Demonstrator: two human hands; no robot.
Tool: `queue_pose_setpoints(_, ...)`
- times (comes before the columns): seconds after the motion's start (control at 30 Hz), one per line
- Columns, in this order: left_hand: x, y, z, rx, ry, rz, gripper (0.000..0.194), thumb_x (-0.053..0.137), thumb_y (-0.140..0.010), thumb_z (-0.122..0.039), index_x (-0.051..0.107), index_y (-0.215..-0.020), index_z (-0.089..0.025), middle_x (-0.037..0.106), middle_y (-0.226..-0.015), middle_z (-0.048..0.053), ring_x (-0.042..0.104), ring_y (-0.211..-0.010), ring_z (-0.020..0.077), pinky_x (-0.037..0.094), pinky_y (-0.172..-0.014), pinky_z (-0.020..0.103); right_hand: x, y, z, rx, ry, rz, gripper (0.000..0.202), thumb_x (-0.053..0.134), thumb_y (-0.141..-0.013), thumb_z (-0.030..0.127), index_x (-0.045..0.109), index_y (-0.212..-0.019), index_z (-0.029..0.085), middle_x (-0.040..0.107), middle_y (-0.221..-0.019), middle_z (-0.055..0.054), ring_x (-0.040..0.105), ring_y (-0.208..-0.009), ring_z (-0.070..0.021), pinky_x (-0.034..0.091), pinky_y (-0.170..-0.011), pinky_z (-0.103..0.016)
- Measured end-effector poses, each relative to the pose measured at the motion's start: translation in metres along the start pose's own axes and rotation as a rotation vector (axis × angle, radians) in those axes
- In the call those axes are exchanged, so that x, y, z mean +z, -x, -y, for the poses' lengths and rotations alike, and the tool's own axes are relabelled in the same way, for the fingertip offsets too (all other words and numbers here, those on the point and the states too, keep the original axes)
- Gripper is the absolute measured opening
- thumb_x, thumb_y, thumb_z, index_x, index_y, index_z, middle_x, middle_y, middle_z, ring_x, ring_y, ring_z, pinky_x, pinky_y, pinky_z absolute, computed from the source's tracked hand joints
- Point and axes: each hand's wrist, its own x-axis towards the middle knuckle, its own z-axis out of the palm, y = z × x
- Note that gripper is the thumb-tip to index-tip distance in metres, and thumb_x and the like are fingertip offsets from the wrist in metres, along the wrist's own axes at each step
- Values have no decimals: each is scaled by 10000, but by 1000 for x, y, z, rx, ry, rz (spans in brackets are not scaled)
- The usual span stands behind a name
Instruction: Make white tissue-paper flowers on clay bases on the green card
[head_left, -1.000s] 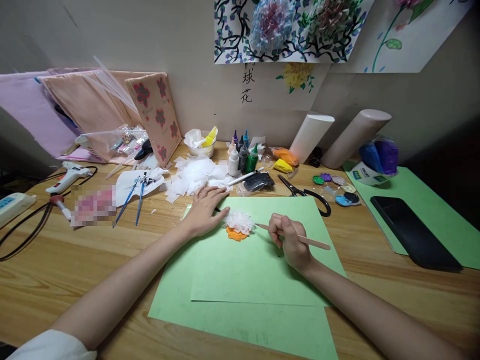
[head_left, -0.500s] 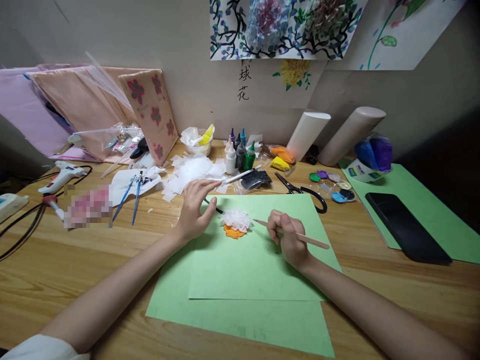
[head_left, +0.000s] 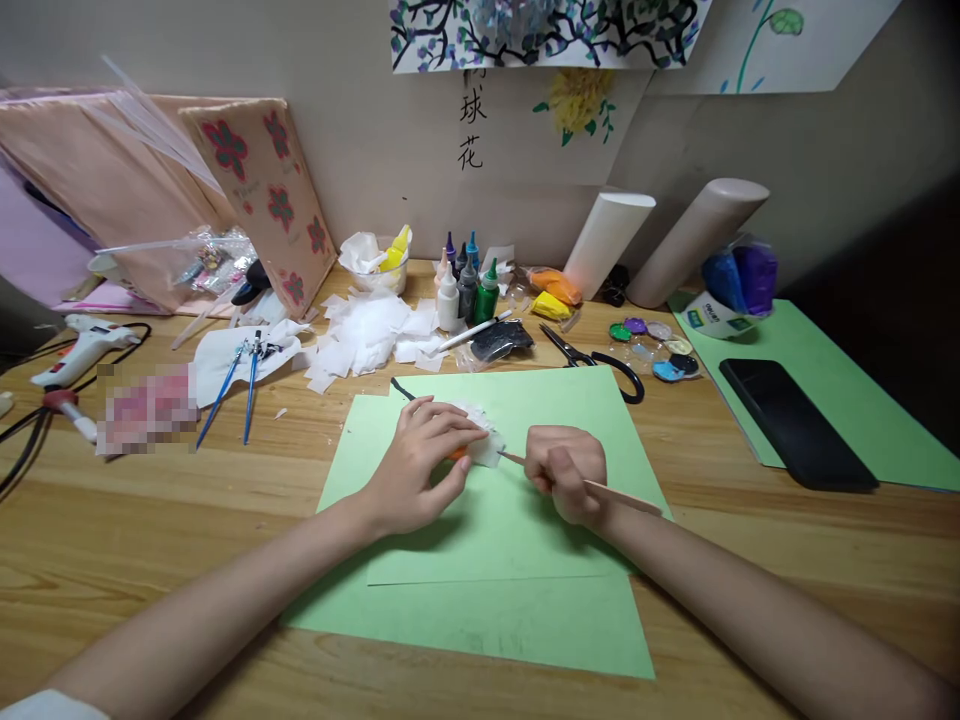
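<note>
A small flower of ruffled white paper (head_left: 478,415) lies on the green paper sheets (head_left: 480,535), and a bit of orange (head_left: 457,454) shows under it. My left hand (head_left: 424,465) rests over the flower with fingers stretched and thumb apart, covering much of it. By its fingertips sits a flat white paper piece (head_left: 489,452). My right hand (head_left: 566,472) is closed around a pointed wooden stick (head_left: 624,497), whose dark tip touches or nearly touches that piece. A black stem-like strip (head_left: 402,388) extends from behind my left hand.
Beyond the sheets are loose white paper squares (head_left: 367,335), paint bottles (head_left: 466,290), a black packet (head_left: 501,341) and scissors (head_left: 592,362). A black phone (head_left: 799,425) lies to the right. Blue brushes (head_left: 251,390) and a glue gun (head_left: 82,350) are at left.
My left hand has come down and right, from beside the flower to over it. The right hand has turned its knuckles upward, still gripping the stick. The view has tilted down slightly.
</note>
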Motion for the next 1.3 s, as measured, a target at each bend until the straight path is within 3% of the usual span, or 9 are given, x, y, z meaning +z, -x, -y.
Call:
queue_pose_setpoints(0.2,2,-1,1,0,-11,14,312,460,-840,-206,587,-1124,-204,630,-1099,75,485,-1106,232,274,-1022,460,2,-5,-5,-169,175,125,449,211,-955,254,408,-553,215,451,-468,-3,386,-459,-131,311,-505,-291)
queue_pose_setpoints(0.4,3,0,1,6,-12,41,345,461,-843,-228,552,-1176,-232,597,-1156,82,474,-1131,248,256,-1035,483,3,-6,-7,-73,222,165,472,210,-967,313,421,-558,210,458,-485,-7,393,-488,-132,314,-523,-294)
queue_pose_setpoints(0.53,2,0,2,-76,48,-57,321,448,-864,-231,523,-1176,-225,522,-1206,96,452,-1149,242,324,-1003,435,3,-7,-6,-32,238,191,479,210,-973,328,435,-568,206,471,-500,-10,408,-513,-133,319,-534,-290)
queue_pose_setpoints(0.67,3,0,5,-204,131,-195,184,395,-901,-245,516,-1030,-194,526,-1043,83,487,-1017,206,408,-887,361,3,-6,-6,-57,214,131,476,197,-977,323,385,-553,212,424,-485,1,378,-496,-130,303,-528,-290)
queue_pose_setpoints(0.93,5,0,7,-237,171,-222,103,388,-906,-234,482,-900,-192,516,-927,42,480,-882,169,407,-787,313,4,-8,-7,-56,200,179,437,228,-974,276,386,-572,211,420,-499,9,382,-499,-127,307,-536,-281)
queue_pose_setpoints(1.07,5,0,7,-244,176,-225,98,390,-901,-218,483,-888,-190,512,-906,38,478,-870,167,402,-776,309,5,-10,-7,31,146,191,445,244,-976,290,415,-575,203,446,-529,9,417,-523,-118,340,-573,-270)
queue_pose_setpoints(1.23,6,0,7,-248,151,-242,100,396,-889,-204,487,-853,-189,514,-864,30,471,-854,171,394,-773,314,7,-14,-5,323,62,142,495,262,-971,387,406,-538,196,437,-527,21,432,-524,-105,347,-583,-261)
queue_pose_setpoints(1.3,5,-1,7,-274,157,-241,104,393,-889,-203,487,-846,-190,514,-862,28,471,-854,172,391,-773,313,6,-14,-4,357,35,138,508,272,-966,408,416,-528,193,436,-516,21,436,-522,-105,349,-579,-259)
